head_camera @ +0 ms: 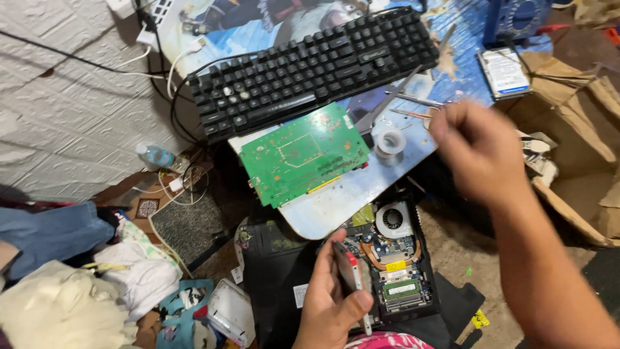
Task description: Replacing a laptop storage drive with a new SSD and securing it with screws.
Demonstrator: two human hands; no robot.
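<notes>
At far left, a heap of crumpled cloth in white and blue (71,284) is lying on the floor, with a small clear plastic bottle (155,156) beside a tangle of cables. Further right, a black full-size mechanical keyboard (310,68) is resting on a printed blue desk mat (323,207), and a green rectangular printed circuit board (302,155) is lying flat just below it, its long axis running from lower left to upper right.

Below the mat's edge, an opened black laptop chassis (381,258) is being exposed — its round cooling fan (394,218) and copper heat pipe are showing. The left hand (329,304) is being held over this chassis, fingers closed around a thin flat silver drive-like part (351,271), which is being kept upright on its edge, long axis pointing away from the person.

To the right, a small spool of solder wire (391,142) and slim metal tweezers (413,100) are lying on the mat. The right hand (481,152) is being raised above them, blurred and loosely curled — whether anything is pinched in it cannot be told. It is the nearer hand to the spool; the left is nearer to the chassis.
</notes>
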